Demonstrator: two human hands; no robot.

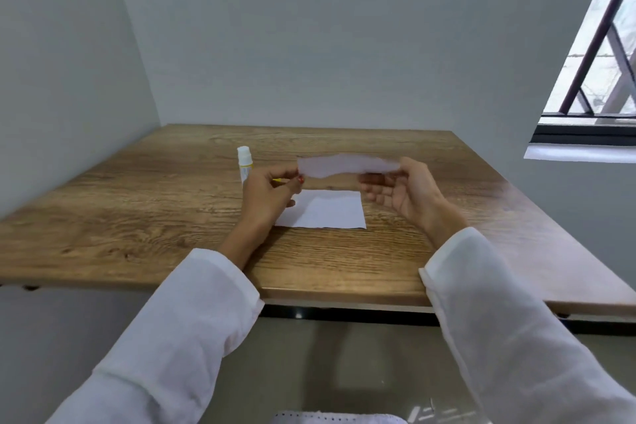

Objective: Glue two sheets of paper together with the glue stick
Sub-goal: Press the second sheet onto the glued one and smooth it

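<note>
White paper strip (347,165) hung pinched between left hand (266,198) and right hand (401,193), above the flat sheet (327,213). Glue stick (244,163) stood capped behind that sheet's left; gluing apparently not begun.

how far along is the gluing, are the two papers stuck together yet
Not yet. The glue stick stands capped on the table; whether glue was applied can't be seen. In hand: the left hand and right hand hold one sheet above the flat sheet. Left: lay it down and press.
</note>
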